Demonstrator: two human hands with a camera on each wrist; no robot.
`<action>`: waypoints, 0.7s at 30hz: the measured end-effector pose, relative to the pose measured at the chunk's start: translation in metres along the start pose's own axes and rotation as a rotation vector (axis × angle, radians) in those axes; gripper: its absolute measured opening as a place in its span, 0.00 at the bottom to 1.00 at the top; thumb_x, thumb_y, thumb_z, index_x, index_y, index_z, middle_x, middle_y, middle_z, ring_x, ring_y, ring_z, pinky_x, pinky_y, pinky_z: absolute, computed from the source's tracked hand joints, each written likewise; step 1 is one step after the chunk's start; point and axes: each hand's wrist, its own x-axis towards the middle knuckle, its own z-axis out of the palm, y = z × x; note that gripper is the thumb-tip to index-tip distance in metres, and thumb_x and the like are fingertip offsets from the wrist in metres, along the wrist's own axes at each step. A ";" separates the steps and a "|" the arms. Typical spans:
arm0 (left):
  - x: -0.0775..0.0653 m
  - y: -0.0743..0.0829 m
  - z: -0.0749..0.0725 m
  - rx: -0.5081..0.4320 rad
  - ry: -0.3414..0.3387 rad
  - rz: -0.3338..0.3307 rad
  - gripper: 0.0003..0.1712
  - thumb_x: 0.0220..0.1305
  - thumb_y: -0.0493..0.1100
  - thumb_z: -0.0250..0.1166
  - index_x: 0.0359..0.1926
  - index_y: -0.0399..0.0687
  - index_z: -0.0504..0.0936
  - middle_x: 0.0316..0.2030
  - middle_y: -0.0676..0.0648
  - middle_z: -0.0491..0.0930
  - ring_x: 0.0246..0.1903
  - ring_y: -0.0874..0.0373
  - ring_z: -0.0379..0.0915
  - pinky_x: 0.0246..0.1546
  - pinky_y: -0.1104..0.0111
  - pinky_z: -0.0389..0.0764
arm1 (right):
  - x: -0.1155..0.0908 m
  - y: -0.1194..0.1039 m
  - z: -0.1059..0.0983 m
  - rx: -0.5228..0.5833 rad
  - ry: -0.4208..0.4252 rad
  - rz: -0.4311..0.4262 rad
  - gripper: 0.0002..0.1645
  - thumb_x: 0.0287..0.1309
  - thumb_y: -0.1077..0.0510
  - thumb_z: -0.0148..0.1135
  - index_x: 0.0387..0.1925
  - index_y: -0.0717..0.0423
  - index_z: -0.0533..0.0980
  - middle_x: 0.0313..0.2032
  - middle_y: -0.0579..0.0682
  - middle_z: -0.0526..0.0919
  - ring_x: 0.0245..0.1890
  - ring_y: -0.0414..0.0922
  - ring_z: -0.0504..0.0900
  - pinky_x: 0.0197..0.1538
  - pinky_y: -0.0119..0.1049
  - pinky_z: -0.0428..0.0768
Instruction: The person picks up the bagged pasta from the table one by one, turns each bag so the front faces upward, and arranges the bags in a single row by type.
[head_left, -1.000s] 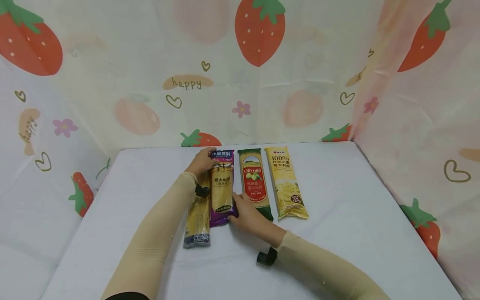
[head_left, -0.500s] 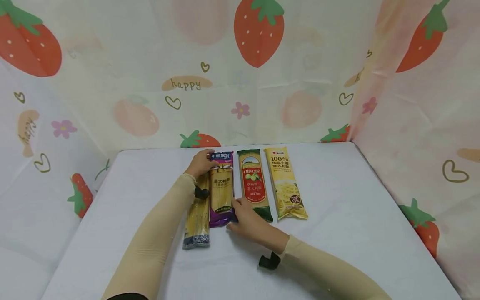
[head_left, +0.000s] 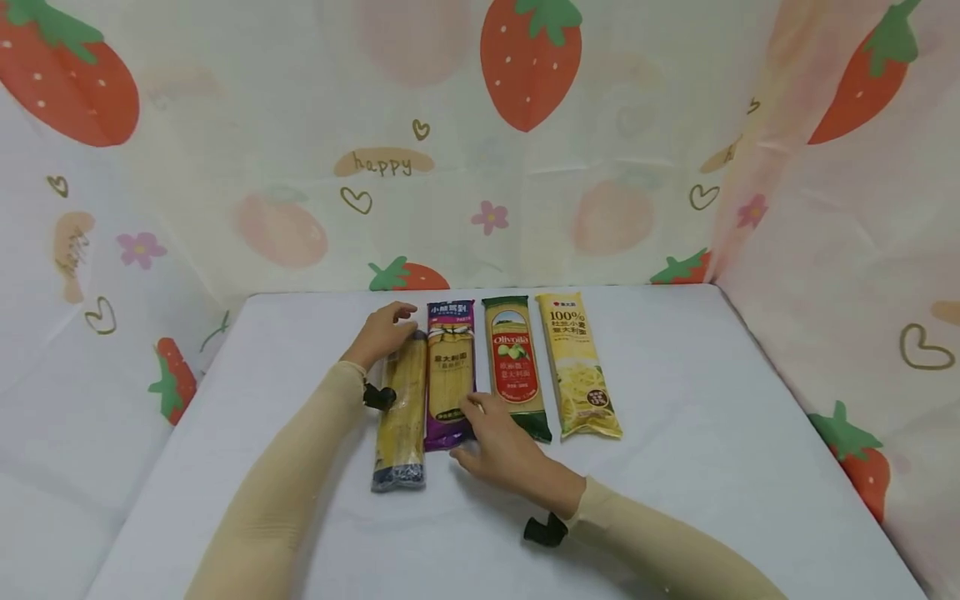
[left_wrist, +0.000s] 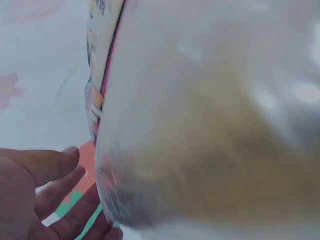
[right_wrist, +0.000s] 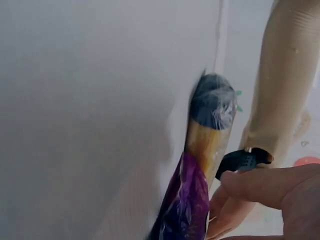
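In the head view, several long packets of spaghetti lie side by side on a white-covered table. My left hand is over the upper end of the leftmost clear packet, fingers loosely bent, off the purple pasta packet. In the left wrist view, the left hand's thumb and fingers are spread beside a clear wrapper. My right hand is at the lower right corner of the purple packet, thumb and fingers apart. In the right wrist view, its thumb is beside the purple wrapper.
Right of the purple packet lie a green pasta packet with a red label and a yellow pasta packet, slightly slanted. Strawberry-printed curtains stand behind the table and at both sides. Each wrist wears a small black camera.
My left hand has let go of the purple packet's top and moved left. My right hand has eased slightly off its lower corner. The head view has shifted a little.
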 end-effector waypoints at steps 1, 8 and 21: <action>-0.002 -0.002 -0.001 0.006 -0.005 0.008 0.28 0.83 0.46 0.57 0.77 0.41 0.72 0.73 0.33 0.72 0.76 0.35 0.62 0.76 0.42 0.65 | 0.000 0.000 0.001 -0.010 0.009 -0.021 0.47 0.68 0.47 0.75 0.79 0.62 0.67 0.76 0.60 0.68 0.77 0.56 0.67 0.74 0.52 0.74; -0.017 -0.017 -0.008 0.048 -0.073 0.054 0.30 0.83 0.49 0.61 0.77 0.41 0.72 0.74 0.33 0.71 0.73 0.34 0.66 0.75 0.41 0.67 | 0.001 -0.007 0.005 0.028 -0.010 -0.179 0.48 0.69 0.47 0.74 0.81 0.58 0.64 0.79 0.57 0.65 0.79 0.53 0.65 0.75 0.48 0.73; -0.028 -0.029 -0.012 0.090 -0.178 0.058 0.42 0.82 0.56 0.62 0.83 0.37 0.61 0.80 0.29 0.58 0.77 0.29 0.58 0.76 0.38 0.63 | 0.017 -0.026 0.020 -0.002 -0.138 -0.288 0.58 0.66 0.39 0.76 0.84 0.56 0.58 0.82 0.56 0.60 0.81 0.50 0.62 0.75 0.43 0.72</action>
